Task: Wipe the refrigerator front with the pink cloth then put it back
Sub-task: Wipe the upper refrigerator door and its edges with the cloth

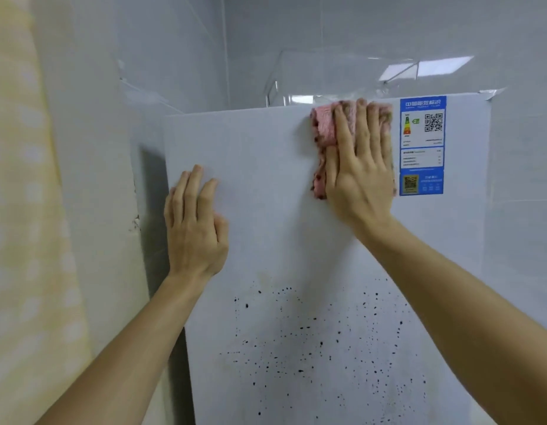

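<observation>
The white refrigerator front [266, 167] fills the middle of the view. Many small black specks [312, 342] dot its lower part. My right hand [359, 167] presses the pink cloth [324, 130] flat against the door near its top edge, fingers straight and spread. The cloth shows dark smudges along its edges. My left hand [194, 225] rests flat on the door near its left edge, fingers straight, holding nothing.
A blue energy label [422, 145] is stuck on the door just right of the cloth. A clear plastic container [342, 78] sits on top of the refrigerator. Grey tiled wall [174, 50] stands behind; a yellow patterned curtain [24, 210] hangs at the left.
</observation>
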`<action>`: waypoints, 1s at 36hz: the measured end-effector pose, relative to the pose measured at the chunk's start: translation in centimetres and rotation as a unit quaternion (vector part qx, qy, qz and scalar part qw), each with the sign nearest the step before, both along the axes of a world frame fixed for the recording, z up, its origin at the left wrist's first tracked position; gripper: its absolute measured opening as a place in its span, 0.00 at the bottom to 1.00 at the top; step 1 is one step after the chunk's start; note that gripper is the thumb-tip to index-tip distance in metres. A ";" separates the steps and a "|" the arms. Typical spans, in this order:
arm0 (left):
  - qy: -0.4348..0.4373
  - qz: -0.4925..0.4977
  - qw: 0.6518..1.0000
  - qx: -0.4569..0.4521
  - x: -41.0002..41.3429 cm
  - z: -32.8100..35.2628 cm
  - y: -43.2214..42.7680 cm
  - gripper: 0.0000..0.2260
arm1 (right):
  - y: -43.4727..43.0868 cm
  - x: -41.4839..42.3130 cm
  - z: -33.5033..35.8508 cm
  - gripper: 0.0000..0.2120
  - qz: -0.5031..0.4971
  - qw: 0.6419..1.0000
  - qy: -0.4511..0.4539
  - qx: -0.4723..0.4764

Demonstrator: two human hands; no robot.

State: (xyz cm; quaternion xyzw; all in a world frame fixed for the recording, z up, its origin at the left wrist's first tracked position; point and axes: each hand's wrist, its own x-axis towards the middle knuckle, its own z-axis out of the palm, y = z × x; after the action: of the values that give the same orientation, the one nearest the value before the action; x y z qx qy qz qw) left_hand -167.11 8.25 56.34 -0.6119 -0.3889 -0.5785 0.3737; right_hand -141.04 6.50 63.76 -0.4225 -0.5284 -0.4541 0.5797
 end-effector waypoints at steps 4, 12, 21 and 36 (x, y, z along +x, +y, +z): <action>0.007 0.003 1.000 -0.010 -1.6 -0.4 0.4 0.23 | 0.3 -3.4 -2.1 0.28 -0.025 0.999 0.027 -0.002; 0.000 -0.004 1.000 0.008 -1.3 -0.5 0.9 0.23 | -0.2 -7.1 -11.1 0.25 -0.001 0.992 -0.120 -0.033; 0.005 -0.005 1.000 0.014 -1.8 -0.2 0.7 0.22 | -0.6 -3.8 -9.3 0.28 0.037 0.968 -0.243 -0.041; 0.037 -0.037 0.999 -0.014 -3.6 0.0 0.6 0.24 | 0.0 -11.5 -7.9 0.26 0.076 0.987 -0.139 -0.036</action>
State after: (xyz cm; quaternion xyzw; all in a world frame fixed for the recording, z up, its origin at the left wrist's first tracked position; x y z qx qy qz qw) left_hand -170.67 8.82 56.36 -0.6520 -0.3598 -0.5634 0.3578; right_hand -152.49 6.53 55.87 -0.3340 -0.6505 -0.4440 0.5179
